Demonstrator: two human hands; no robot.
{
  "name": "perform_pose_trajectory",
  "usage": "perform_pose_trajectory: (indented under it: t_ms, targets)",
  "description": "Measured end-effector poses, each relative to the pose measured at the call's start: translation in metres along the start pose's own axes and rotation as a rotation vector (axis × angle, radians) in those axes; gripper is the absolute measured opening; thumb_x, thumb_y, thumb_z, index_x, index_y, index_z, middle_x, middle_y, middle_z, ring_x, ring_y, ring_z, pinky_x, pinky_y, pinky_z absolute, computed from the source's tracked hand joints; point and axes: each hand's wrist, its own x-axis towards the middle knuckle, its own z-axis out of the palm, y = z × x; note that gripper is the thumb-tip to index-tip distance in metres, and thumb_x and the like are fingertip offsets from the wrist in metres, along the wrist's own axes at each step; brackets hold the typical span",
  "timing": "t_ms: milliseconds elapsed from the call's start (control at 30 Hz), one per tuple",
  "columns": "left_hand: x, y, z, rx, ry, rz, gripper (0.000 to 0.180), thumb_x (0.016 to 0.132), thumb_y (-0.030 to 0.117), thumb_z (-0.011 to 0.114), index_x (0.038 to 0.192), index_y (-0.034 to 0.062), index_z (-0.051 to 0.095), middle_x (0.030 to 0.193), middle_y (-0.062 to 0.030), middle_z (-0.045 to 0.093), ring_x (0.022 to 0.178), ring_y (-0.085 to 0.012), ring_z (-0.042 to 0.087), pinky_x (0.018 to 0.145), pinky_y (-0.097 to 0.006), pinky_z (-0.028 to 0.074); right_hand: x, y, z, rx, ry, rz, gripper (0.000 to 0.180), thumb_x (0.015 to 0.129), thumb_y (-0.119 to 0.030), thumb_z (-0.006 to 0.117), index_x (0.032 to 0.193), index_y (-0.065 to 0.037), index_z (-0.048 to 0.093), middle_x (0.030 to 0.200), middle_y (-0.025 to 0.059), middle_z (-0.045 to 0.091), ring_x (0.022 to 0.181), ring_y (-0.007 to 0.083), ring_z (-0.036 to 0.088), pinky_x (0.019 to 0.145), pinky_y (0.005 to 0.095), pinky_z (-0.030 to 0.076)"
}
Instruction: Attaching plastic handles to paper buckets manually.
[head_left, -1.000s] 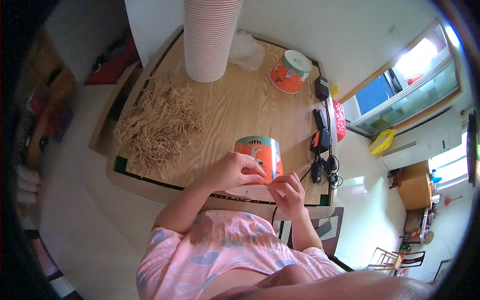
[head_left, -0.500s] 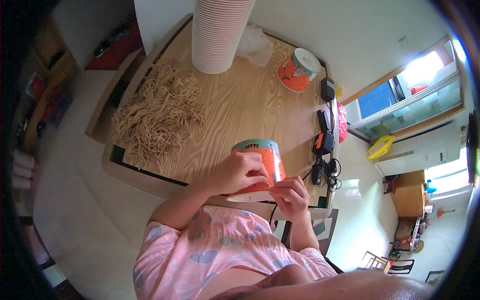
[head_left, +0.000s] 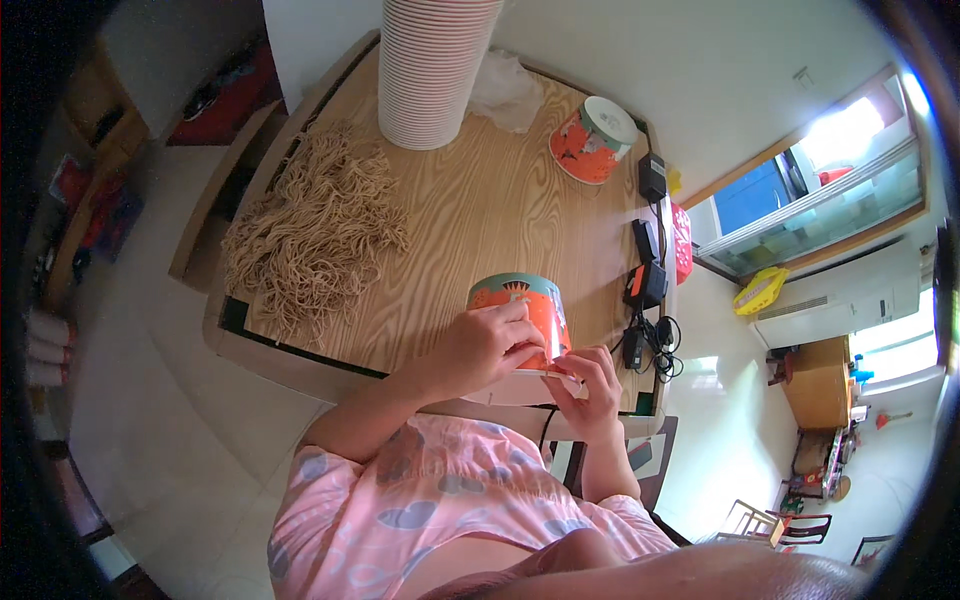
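Right now your left hand [head_left: 485, 345] is curled over the side of the orange cup [head_left: 520, 315], fingers wrapped on its wall and gripping it. Your right hand [head_left: 590, 385] is pinched at the cup's lower rim, fingertips closed on the edge; whether it holds something small there you cannot tell. The cup sits between both hands at the near edge of the desk [head_left: 480, 220], tilted, its mouth turned toward you.

Going by size across the wooden desk: a tall stack of pale cups [head_left: 435, 70] stands at the far side, a heap of tan string [head_left: 305, 235] lies to your left, a second orange cup [head_left: 592, 140] lies on its side far right, a crumpled plastic bag [head_left: 508, 90] sits beside the stack, and black chargers [head_left: 645, 280] with cables line the right edge. Pale floor tiles surround the desk, with windows at right.
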Motion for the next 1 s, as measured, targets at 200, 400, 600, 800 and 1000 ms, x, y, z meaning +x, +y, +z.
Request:
perform_pose_trajectory:
  t_ms: [200,400,600,800,1000]
  targets:
    - [0.004,0.0017,0.0007,0.009,0.012,0.028,0.007,0.076,0.014,0.065,0.081,0.0086,0.063,0.079,-0.0071,0.054,0.07,-0.0269,0.059,0.063,-0.037,0.048,-0.0002,0.0018,-0.0028,-0.044,-0.059,0.023,0.027,0.067,0.002,0.069,0.092,-0.006,0.064,0.086,0.0095,0.058,0.076,0.0258,0.055,0.064,0.034,0.045]
    - [0.0061,0.0041,0.0046,0.142,0.033,0.083,0.008,0.075,0.015,0.066,0.079,0.0092,0.062,0.078,-0.0063,0.053,0.072,-0.0246,0.059,0.063,-0.036,0.049,0.0033,0.0022,-0.0054,-0.055,-0.082,-0.013,0.027,0.065,0.003,0.067,0.091,-0.006,0.064,0.085,0.0091,0.057,0.076,0.0257,0.054,0.064,0.0342,0.045]
    - [0.0048,0.0081,0.0023,0.189,0.118,0.059,0.01,0.074,0.012,0.066,0.081,0.0086,0.06,0.079,-0.0069,0.052,0.074,-0.0258,0.059,0.063,-0.037,0.049,0.0052,0.0016,-0.0055,-0.024,-0.055,-0.013,0.024,0.066,0.005,0.065,0.087,-0.006,0.064,0.082,0.0086,0.057,0.073,0.0254,0.055,0.063,0.0341,0.045]
    - [0.0048,0.0063,-0.0009,0.132,0.078,0.024,0.009,0.075,0.015,0.066,0.08,0.0086,0.061,0.079,-0.0066,0.054,0.073,-0.0248,0.06,0.063,-0.035,0.049,0.0018,-0.0014,-0.0014,0.032,-0.018,0.028,0.027,0.066,0.005,0.065,0.09,-0.006,0.063,0.082,0.009,0.057,0.074,0.0264,0.055,0.064,0.0343,0.045]
    - [0.0058,0.0075,-0.0012,0.039,0.013,0.002,0.01,0.076,0.014,0.066,0.083,0.0071,0.063,0.078,-0.0083,0.056,0.072,-0.0268,0.06,0.064,-0.036,0.049,0.004,-0.0027,-0.0049,-0.018,-0.105,0.047,0.029,0.067,0.003,0.066,0.094,-0.006,0.063,0.085,0.0092,0.056,0.077,0.027,0.054,0.066,0.0347,0.045]
